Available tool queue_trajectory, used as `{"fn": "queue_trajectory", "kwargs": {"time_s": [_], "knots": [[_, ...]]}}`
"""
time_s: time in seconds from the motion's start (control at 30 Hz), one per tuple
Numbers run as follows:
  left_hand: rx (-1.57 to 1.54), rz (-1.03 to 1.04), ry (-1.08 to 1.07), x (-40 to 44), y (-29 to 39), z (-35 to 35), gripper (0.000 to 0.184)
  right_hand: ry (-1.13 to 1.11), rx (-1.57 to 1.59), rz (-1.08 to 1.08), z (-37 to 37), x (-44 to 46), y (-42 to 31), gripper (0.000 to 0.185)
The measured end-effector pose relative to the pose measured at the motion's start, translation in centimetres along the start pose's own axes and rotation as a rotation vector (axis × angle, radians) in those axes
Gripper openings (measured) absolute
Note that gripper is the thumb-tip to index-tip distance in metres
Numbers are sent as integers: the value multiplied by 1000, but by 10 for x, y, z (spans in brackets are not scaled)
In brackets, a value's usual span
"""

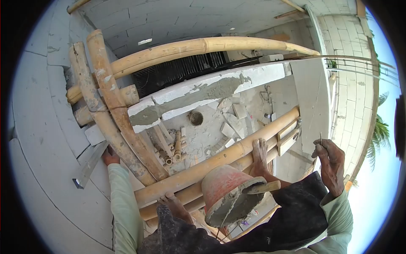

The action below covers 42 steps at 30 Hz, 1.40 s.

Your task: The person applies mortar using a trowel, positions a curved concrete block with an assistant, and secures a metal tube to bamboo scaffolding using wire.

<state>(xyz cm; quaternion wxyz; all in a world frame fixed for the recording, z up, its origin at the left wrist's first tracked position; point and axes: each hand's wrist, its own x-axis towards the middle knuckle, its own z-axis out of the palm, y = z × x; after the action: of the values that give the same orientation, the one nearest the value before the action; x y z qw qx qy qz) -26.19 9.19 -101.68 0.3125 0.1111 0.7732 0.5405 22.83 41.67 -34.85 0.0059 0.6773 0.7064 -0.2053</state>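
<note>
My left hand (111,156) is low against the block wall, beside the bamboo uprights and the upper end of a grey metal bar (90,166). Its fingers are mostly hidden, so whether it grips the bar cannot be told. My right hand (330,163) is raised at the right, thumb and fingers pinched on a thin, nail-like piece (320,136). Between my legs hangs or stands a tilted red bucket (220,186) with grey mortar inside. A wooden tool handle (264,187) lies across its rim.
My bare feet (260,154) rest on bamboo poles (220,154) high above a floor strewn with block pieces. Ahead runs a block course (258,78) topped partly with wet mortar (198,95). Crossed bamboo uprights (105,84) stand left; a pale column (312,101) stands right.
</note>
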Motion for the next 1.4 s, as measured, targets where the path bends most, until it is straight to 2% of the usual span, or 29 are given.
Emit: {"fn": "queue_trajectory", "kwargs": {"time_s": [0.03, 0.07, 0.1, 0.13, 0.17, 0.23, 0.27, 0.33, 0.43, 0.5, 0.57, 0.6, 0.67, 0.7, 0.77, 0.8, 0.9, 0.93, 0.97, 1.03, 1.07, 1.13, 1.2, 1.27, 1.3, 1.4], "knots": [[-260, -91, 11, 3, -6, -2, 31, -4, -36, -21, 1, 10, 3, 16], [-175, -47, -35, -1, 5, 3, 33, 12, -55, -57, 3, 21, 12, 16], [733, 261, -19, -9, 14, 5, 35, 17, -66, -94, 5, 30, 21, 16], [518, 205, -53, -7, 17, 4, 38, 34, -20, -100, 11, 39, 27, 15], [500, 212, -64, -6, 20, 5, 38, 48, 35, -114, 17, 47, 32, 15], [663, 53, -201, 3, 25, 3, 35, 80, 2, -154, 28, 58, 41, 14], [657, 67, -204, 3, 29, 5, 35, 93, -22, -196, 32, 62, 43, 14], [842, 99, -207, 2, 40, 12, 33, 83, -42, -184, 40, 69, 40, 14], [758, 108, -184, 17, 10, 16, 32, 82, -54, -195, 51, 72, 35, 14], [788, 102, -148, 24, -2, 15, 34, 71, -115, -336, 49, 66, 25, 14], [490, -100, -181, 18, 18, 20, 33, 116, -112, -342, 43, 59, 18, 14], [486, -93, -193, 21, 15, 20, 33, 112, -103, -358, 42, 55, 16, 13], [-272, -365, -165, 10, 13, 12, 31, 117, -113, -349, 44, 51, 13, 14], [-284, -371, -163, 2, 15, 22, 31, 129, -122, -350, 41, 53, 12, 14], [-641, -751, 301, -27, 91, 48, 30, 129, -112, -342, 37, 51, 6, 14], [-486, -661, 256, -28, 84, 57, 33, 136, -86, -336, 41, 51, 3, 14], [-623, -667, 436, -59, 174, 77, 39, 152, -106, -326, 45, 54, 12, 14], [-610, -679, 423, -57, 162, 73, 38, 114, 4, -229, 48, 53, 9, 15], [-596, -691, 410, -56, 150, 68, 37, 126, -17, -239, 52, 54, 16, 16], [-639, -646, 496, -70, 183, 70, 39, 90, -21, -209, 58, 53, 16, 19], [-656, -578, 473, -70, 171, 65, 39, 67, 15, -170, 63, 53, 16, 22], [-629, -577, 504, -73, 189, 68, 39, 34, -69, -182, 65, 60, 27, 29], [-677, -668, 513, -71, 188, 67, 39, 23, -50, -211, 76, 61, 34, 29], [-655, -559, 515, -73, 186, 72, 37, -22, -14, -244, 86, 60, 32, 29], [-791, -530, 495, -72, 179, 66, 33, -61, -55, -225, 89, 55, 27, 29], [-753, -540, 583, -69, 191, 73, 29, -107, -108, -206, 94, 55, 27, 29]]}}
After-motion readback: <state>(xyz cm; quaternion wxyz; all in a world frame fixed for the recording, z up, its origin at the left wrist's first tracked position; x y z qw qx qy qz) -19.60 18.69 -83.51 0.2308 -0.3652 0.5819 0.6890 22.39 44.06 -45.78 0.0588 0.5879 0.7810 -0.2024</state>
